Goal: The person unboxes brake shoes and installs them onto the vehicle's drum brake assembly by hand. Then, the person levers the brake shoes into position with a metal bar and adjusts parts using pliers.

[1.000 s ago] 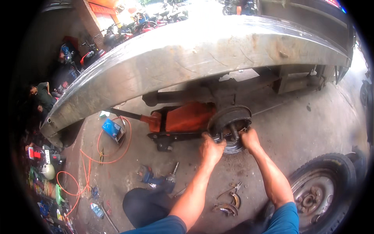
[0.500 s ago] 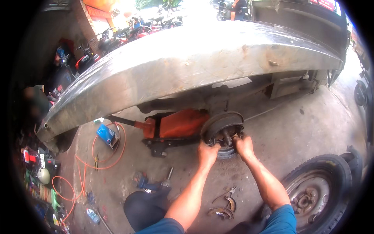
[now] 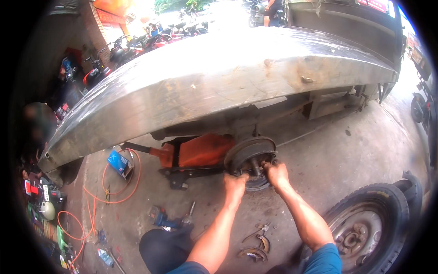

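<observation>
A round, dark drum brake assembly [image 3: 248, 150] sits at the end of the axle, under the metal vehicle bed. My left hand [image 3: 236, 185] grips its lower left side with curled fingers. At its right side, my right hand [image 3: 276, 175] is closed, the thumb and fingers reaching in near the central hub [image 3: 256, 166]. Both hands partly cover the parts they hold, so the exact pieces under the fingertips are hidden. On the floor below lie curved brake shoes [image 3: 262, 246] and a pair of pliers [image 3: 263, 227].
A red floor jack [image 3: 205, 150] stands left of the brake. The metal bed [image 3: 219, 93] overhangs it. A tyred wheel [image 3: 365, 233] lies at right. At left are a blue box [image 3: 120, 163], an orange hose [image 3: 137, 176], a blue power wrench [image 3: 166, 220] and a plastic bottle [image 3: 105, 257].
The whole view has shifted slightly, so things appear a little further left. Both hands stay on the brake assembly, with only a small change in finger position.
</observation>
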Demonstrator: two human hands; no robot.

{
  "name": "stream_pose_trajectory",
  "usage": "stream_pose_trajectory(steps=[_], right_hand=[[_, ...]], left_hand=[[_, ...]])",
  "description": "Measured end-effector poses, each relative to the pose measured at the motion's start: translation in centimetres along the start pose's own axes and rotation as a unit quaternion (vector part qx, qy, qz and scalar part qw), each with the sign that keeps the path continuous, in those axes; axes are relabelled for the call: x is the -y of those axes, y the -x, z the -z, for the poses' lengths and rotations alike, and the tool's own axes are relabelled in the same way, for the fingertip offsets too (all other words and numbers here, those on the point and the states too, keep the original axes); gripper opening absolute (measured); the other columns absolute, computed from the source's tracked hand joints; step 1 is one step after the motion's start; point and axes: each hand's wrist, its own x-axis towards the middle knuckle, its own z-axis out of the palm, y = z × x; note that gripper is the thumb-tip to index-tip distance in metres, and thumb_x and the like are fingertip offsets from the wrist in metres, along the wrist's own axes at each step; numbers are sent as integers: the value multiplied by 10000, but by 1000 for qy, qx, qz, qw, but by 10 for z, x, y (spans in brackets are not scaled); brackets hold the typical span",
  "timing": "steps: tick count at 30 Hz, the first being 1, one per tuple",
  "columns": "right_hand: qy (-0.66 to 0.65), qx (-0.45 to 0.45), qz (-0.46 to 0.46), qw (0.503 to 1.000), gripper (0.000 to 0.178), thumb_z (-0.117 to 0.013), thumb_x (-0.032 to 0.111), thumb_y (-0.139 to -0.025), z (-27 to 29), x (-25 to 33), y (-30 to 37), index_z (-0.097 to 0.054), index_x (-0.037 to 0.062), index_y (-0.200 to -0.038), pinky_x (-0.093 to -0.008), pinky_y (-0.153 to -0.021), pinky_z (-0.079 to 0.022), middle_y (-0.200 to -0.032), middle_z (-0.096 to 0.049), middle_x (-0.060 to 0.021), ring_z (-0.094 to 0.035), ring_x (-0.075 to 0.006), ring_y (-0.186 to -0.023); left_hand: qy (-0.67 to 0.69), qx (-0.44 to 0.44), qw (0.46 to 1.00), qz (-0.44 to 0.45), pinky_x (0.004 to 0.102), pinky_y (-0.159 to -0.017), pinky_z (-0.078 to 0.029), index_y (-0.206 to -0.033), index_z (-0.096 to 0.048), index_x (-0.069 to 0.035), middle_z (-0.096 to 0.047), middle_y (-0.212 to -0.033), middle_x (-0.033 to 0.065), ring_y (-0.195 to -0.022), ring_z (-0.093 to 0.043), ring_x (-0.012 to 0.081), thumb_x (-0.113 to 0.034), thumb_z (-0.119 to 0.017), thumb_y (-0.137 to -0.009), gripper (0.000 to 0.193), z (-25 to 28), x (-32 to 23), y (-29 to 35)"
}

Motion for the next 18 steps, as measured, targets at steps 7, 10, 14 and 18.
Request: stream_pose_trajectory(steps=[7,10,14,18], right_hand=[[24,12,-48,998,488,-595,317,-774,2,25,23,-592,-7,-1139,-387,-909,-436,-1067,-622,-258,-588,-345,-1067],[-1,-16,8,1000,296,-600,166,-801,-6,9,18,-623,-56,-995,-335,-677,-468,-812,-669,-130,-606,-193,-726],[25,12,37,999,484,-570,317,-793,1,-7,13,-590,-29,-1131,-408,-861,-463,-1008,-622,-284,-604,-386,-1004],[67,-11,43,997,443,-558,335,-806,-7,10,13,-614,-23,-1061,-436,-852,-461,-992,-625,-276,-590,-413,-990]], left_hand=[[-203,-161,963,-78,414,-983,-380,-1276,-297,131,-489,-1222,311,-1160,-492,376,-148,-756,-649,825,-2,21,1],[-147,-147,974,-92,392,-1005,-361,-1262,-335,117,-471,-1249,298,-1201,-461,355,-107,-744,-632,783,0,29,-4],[-18,-4,996,-82,357,-1007,-355,-1266,-361,79,-497,-1225,257,-1179,-474,325,-42,-676,-616,733,4,32,-12],[-33,-50,990,-131,354,-946,-398,-1196,-411,84,-558,-1111,241,-1069,-540,330,-51,-635,-627,626,6,18,-10]])
